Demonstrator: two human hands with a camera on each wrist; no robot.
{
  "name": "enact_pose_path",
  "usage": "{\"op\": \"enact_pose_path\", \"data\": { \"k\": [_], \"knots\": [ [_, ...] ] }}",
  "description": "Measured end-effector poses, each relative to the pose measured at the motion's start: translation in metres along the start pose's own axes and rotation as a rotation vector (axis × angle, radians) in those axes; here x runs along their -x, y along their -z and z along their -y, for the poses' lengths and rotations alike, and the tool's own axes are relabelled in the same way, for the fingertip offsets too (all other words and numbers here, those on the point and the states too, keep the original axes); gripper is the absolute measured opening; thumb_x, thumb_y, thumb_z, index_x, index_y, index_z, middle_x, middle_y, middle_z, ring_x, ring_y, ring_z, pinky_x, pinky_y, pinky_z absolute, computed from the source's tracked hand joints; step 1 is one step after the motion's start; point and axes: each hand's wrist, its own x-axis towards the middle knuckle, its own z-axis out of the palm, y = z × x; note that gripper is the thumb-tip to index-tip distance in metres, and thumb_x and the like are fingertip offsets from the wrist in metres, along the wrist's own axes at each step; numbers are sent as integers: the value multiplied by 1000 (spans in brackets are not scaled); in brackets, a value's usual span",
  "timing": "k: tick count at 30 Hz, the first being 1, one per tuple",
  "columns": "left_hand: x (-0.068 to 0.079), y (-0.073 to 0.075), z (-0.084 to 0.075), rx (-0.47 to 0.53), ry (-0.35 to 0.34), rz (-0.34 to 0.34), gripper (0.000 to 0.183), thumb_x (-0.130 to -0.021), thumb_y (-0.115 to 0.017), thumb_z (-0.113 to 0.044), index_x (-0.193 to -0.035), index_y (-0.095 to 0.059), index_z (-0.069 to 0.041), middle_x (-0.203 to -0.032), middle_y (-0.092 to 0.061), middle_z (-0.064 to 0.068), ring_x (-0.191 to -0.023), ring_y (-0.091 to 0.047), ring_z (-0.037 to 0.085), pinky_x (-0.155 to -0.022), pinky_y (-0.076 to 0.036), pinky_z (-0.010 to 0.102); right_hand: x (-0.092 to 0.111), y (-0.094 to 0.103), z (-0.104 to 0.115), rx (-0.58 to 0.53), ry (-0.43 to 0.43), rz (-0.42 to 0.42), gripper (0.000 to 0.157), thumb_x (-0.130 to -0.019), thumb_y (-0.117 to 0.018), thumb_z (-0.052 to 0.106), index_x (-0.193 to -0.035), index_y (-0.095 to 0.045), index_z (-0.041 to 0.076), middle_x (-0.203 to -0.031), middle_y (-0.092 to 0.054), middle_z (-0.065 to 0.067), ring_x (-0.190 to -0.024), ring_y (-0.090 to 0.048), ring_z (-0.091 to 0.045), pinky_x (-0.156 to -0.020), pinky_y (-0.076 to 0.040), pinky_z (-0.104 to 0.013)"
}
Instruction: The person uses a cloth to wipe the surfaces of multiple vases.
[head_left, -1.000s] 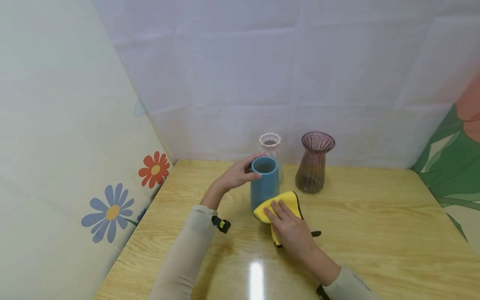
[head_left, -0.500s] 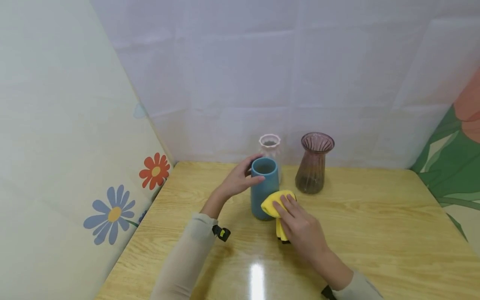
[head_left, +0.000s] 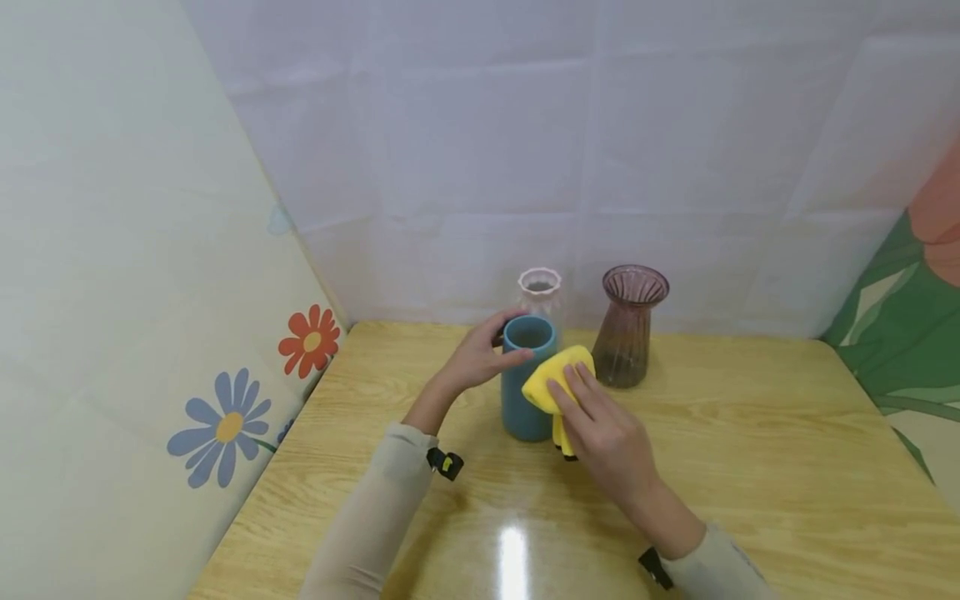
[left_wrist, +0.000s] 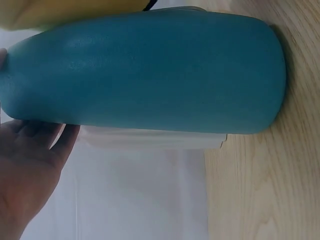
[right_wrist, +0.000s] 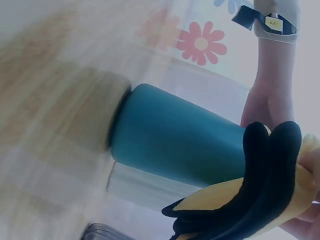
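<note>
A tall blue vase [head_left: 519, 396] stands upright on the wooden table. Around its upper part, near the rim, my left hand [head_left: 480, 354] grips it, thumb in front and fingers behind. My right hand [head_left: 611, 437] holds a folded yellow cloth [head_left: 553, 382] with black edging against the vase's right side. In the left wrist view the blue vase [left_wrist: 150, 75] fills the top, and fingers of the left hand [left_wrist: 30, 165] reach behind it. The right wrist view shows the cloth's dark folds [right_wrist: 265, 175] over the vase's upper end.
Close behind the blue vase is a pale pink vase [head_left: 540, 287] with a scalloped rim, partly hidden. A purple ribbed glass vase [head_left: 626, 333] stands to the right, near the back. A white sheet [head_left: 465, 150] hangs along the table's far edge.
The right hand has slid the cloth up the vase's right side, from near the base to the upper half. The cloth is more bunched now. The left hand keeps its grip.
</note>
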Motion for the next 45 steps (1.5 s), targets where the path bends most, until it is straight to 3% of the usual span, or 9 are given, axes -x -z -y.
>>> {"op": "enact_pose_path", "data": {
  "k": [5,14,24,28,32,34,38,41,45],
  "knots": [
    [-1,4,1,57,-1,54,69,-94,-73,-21,-152,-41,-3,-141,-57,15,-126,-58,30,-109,-46,47,-2,-7,-2,18,18,30,34,-110,-43,17,-125,-71,4,-127,-68,-21,-117,-66,-38,-85,-59,-45],
    [-4,7,5,128,-35,146,78,-94,-72,-39,-154,-37,-2,-139,-57,16,-123,-58,28,-103,-50,44,2,-19,-1,12,22,68,36,-110,-39,17,-125,-70,5,-126,-69,-19,-117,-66,-38,-77,-61,-42],
    [-6,5,7,143,-40,147,71,-96,-70,-29,-153,-38,-1,-138,-56,19,-123,-56,30,-104,-48,46,10,-25,3,-19,-17,104,39,-110,-37,20,-126,-70,6,-129,-67,-21,-121,-62,-41,-80,-60,-43],
    [-6,4,8,139,-41,145,70,-96,-70,-26,-153,-37,0,-139,-56,20,-124,-56,32,-105,-47,48,14,-24,4,-34,-31,142,29,-103,-54,13,-127,-70,6,-129,-66,-22,-123,-61,-41,-84,-59,-45],
    [-6,4,8,135,-43,148,75,-96,-70,-35,-153,-37,0,-139,-56,20,-124,-56,32,-105,-47,48,17,-24,7,-48,-40,156,43,-84,-74,2,-127,-70,5,-129,-66,-23,-122,-61,-42,-85,-59,-44],
    [-6,4,8,129,-39,149,77,-95,-70,-39,-153,-37,0,-139,-55,20,-125,-55,32,-105,-46,49,19,-24,8,-55,-38,152,48,-79,-77,0,-127,-70,4,-128,-66,-23,-121,-62,-43,-84,-59,-45],
    [-5,5,6,111,-27,148,72,-97,-69,-29,-154,-36,-1,-141,-55,19,-126,-55,32,-107,-45,50,22,-25,9,-66,-29,141,50,-77,-78,0,-126,-70,3,-126,-67,-24,-119,-63,-44,-83,-59,-46],
    [-5,4,5,107,-22,146,67,-97,-68,-18,-154,-36,-1,-141,-55,19,-127,-54,32,-107,-45,51,25,-24,10,-69,-33,172,51,-77,-79,0,-127,-69,3,-127,-66,-25,-120,-62,-44,-84,-58,-45],
    [-5,4,4,100,-14,142,67,-97,-68,-16,-154,-36,-1,-142,-54,20,-128,-54,33,-108,-44,51,28,-22,10,-67,-40,221,53,-76,-80,0,-128,-68,3,-128,-66,-25,-121,-61,-44,-87,-58,-45]
  ]
}}
